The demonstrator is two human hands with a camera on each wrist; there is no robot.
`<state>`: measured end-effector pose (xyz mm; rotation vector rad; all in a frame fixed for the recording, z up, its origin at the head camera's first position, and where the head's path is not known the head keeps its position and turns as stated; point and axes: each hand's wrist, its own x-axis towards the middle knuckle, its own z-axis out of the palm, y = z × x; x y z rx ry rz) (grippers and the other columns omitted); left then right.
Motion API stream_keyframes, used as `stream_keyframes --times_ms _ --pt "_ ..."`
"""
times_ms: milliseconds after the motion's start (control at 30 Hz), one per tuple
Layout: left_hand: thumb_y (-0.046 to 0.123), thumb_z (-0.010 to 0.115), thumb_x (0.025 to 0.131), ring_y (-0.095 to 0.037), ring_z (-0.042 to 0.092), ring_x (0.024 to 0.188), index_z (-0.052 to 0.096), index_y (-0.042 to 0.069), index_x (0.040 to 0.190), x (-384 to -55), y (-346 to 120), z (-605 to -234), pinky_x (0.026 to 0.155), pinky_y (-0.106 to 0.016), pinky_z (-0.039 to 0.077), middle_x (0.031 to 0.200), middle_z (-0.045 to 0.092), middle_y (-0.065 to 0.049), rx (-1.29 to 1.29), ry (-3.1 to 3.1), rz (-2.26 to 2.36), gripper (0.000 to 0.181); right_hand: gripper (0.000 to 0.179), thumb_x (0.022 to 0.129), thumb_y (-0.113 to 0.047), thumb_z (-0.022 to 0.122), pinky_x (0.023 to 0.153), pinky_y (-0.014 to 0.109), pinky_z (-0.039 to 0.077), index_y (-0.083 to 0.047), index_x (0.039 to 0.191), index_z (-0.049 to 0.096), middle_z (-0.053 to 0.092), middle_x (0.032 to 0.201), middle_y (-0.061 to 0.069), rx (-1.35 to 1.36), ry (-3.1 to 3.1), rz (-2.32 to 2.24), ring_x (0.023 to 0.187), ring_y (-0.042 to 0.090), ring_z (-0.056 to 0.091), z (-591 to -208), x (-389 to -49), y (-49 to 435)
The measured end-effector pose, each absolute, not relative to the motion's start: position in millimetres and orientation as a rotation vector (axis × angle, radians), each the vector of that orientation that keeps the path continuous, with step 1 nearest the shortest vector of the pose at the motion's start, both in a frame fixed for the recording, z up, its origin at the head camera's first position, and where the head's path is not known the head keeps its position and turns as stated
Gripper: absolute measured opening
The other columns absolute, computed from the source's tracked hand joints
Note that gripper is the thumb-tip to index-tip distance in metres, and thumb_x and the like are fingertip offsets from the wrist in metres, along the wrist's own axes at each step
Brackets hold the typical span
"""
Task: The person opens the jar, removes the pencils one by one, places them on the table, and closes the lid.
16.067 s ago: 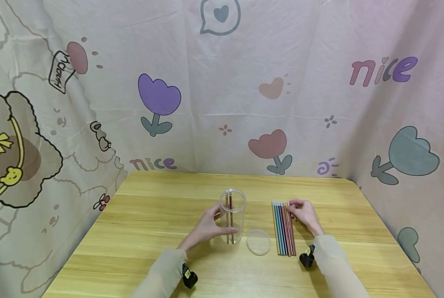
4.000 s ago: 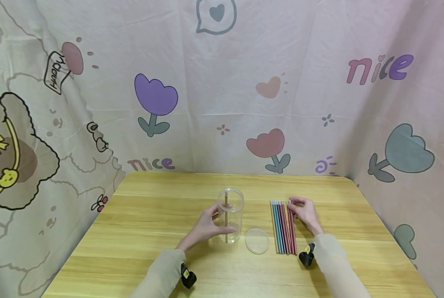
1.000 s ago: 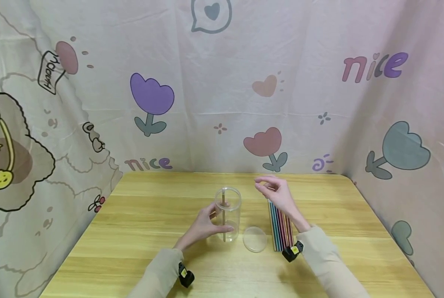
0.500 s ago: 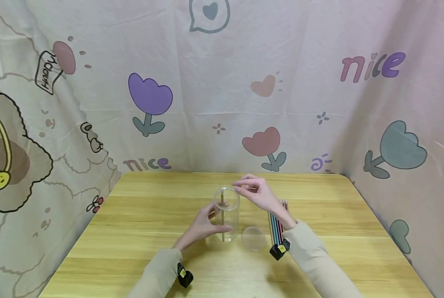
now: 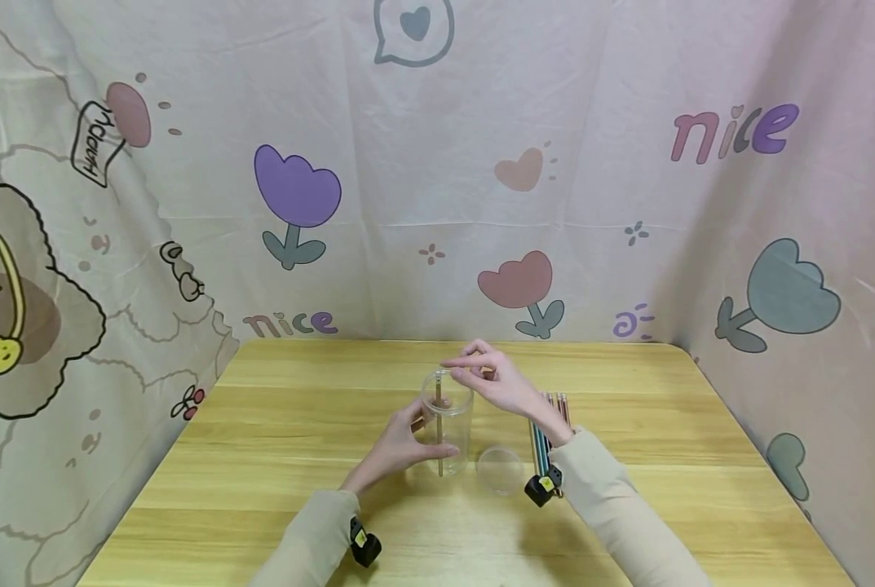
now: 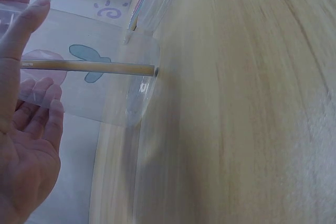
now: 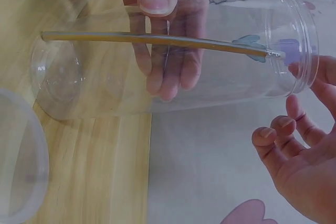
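Observation:
My left hand [image 5: 400, 447] grips a clear plastic jar [image 5: 457, 432] that stands upright on the table, thumb in front and fingers behind. Inside leans a single gold-brown pencil [image 7: 157, 39], its eraser end at the rim and its other end at the bottom. At the jar's mouth is my right hand [image 5: 499, 383], with one fingertip [image 7: 294, 70] close beside the eraser end. Contact with the pencil is not plain, and the other fingers are loosely bent. Right of the jar lies a row of coloured pencils [image 5: 540, 448], partly hidden by the right wrist.
A clear round lid [image 5: 500, 471] lies flat on the wooden table [image 5: 298, 408] between the jar and the pencil row. Behind the table hangs a printed cloth [image 5: 408, 163]. A small black camera sits on each wrist [image 5: 364, 545].
My right hand has gone left from the pencil row to the jar's mouth. The left hand keeps its grip. Earliest, two pencils stood in the jar; now there is one.

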<state>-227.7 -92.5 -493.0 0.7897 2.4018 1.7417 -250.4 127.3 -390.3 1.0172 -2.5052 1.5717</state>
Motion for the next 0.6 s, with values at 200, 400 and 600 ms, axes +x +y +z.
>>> stream_keyframes --times_ms 200,400,600 --pt "0.02 0.088 0.076 -0.038 0.053 0.136 0.054 0.008 0.139 -227.1 -92.5 -492.3 0.117 -0.057 0.042 0.143 0.06 -0.014 0.778 2.394 1.74 0.072 0.029 0.1 -0.012 0.059 0.06 0.016 0.037 -0.005 0.126 0.069 0.051 0.109 0.009 1.074 -2.532 1.492 0.071 0.01 0.039 -392.7 -251.1 126.2" --pt "0.019 0.088 0.076 -0.037 0.053 0.136 0.054 0.008 0.139 -227.6 -92.6 -493.6 0.117 -0.056 0.042 0.143 0.06 -0.014 0.783 2.394 1.747 0.072 0.029 0.1 -0.011 0.059 0.061 0.017 0.037 -0.006 0.126 0.07 0.049 0.111 0.01 1.093 -2.526 1.5 0.071 0.014 0.04 -393.8 -250.3 125.7" --pt "0.02 0.088 0.077 -0.036 0.054 0.135 0.055 0.011 0.138 -227.6 -92.8 -494.1 0.117 -0.055 0.043 0.142 0.061 -0.012 0.785 2.402 1.746 0.07 0.028 0.1 -0.01 0.059 0.058 0.017 0.038 -0.005 0.124 0.07 0.049 0.11 0.009 1.132 -2.496 1.459 0.068 0.013 0.041 -396.2 -249.4 125.5"
